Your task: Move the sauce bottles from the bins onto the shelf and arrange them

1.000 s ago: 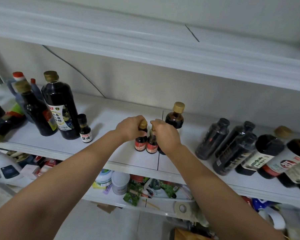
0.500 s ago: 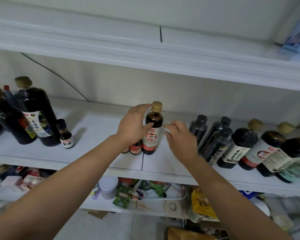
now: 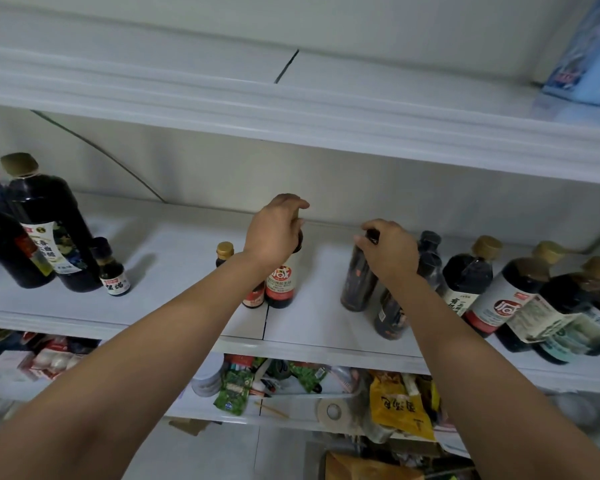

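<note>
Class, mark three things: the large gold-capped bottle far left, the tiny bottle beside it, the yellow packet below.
Large bottle (image 3: 49,244), head view, on its label.
Tiny bottle (image 3: 115,284), head view, on its label.
Yellow packet (image 3: 399,407), head view, on its front face.

A red-labelled dark bottle (image 3: 280,284) stands upright in the middle of the white shelf (image 3: 174,271), near the front edge. To the right, apart, a slim dark bottle (image 3: 357,285) stands almost upright.

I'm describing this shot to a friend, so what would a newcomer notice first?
Midway along the white shelf, the left hand covers the top of a red-labelled bottle, and the right hand pinches the cap of a dark bottle beside it. More dark sauce bottles crowd the right end.
</note>
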